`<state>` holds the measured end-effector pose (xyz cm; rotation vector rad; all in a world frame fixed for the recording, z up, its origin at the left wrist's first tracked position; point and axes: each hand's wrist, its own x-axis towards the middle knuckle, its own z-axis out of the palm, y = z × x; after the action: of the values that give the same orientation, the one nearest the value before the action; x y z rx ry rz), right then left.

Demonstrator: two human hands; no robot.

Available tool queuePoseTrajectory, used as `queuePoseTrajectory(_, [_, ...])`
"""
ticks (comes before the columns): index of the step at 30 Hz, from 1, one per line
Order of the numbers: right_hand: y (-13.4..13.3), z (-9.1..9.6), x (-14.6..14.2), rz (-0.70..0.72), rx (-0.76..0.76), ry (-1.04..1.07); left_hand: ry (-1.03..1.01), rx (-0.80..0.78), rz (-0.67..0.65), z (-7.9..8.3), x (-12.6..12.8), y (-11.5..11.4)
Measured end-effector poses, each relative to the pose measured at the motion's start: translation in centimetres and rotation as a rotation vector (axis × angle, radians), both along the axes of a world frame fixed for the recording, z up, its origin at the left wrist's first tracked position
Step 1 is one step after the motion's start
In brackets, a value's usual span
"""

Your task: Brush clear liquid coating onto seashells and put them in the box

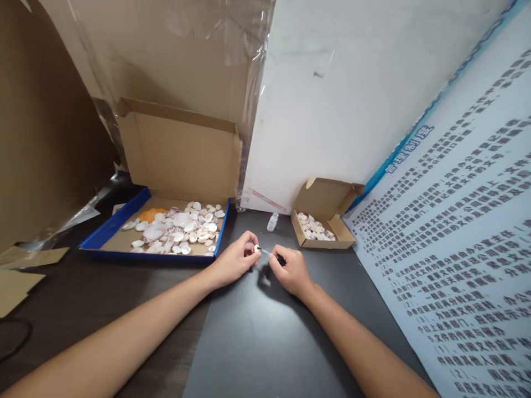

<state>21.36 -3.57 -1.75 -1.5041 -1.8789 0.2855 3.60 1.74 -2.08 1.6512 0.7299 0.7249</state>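
My left hand [236, 258] pinches a small white shell [256, 249] at its fingertips, just above the dark mat [257, 331]. My right hand [290, 270] is closed on a thin pin-like tool [265, 252] whose tip touches the shell. A small clear bottle [272, 221] stands just beyond my hands. At the left, a blue-edged cardboard tray [112, 226] holds several white and pink shells [178, 226] and one orange piece [152, 214]. At the right, a small cardboard box [327, 224] holds several more shells [315, 226].
Cardboard sheets lean against the wall at the back left. A large printed poster [456, 237] lies along the right side. Cardboard scraps [25, 265] sit at the far left edge, with a black cable [16, 337] below them.
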Motion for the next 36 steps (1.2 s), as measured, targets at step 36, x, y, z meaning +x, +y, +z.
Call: queuePoseTrajectory(36, [0.11,0.15,0.73,0.135,-0.031,-0.094,0.007,-0.025,-0.025,0.28,-0.27,0.11])
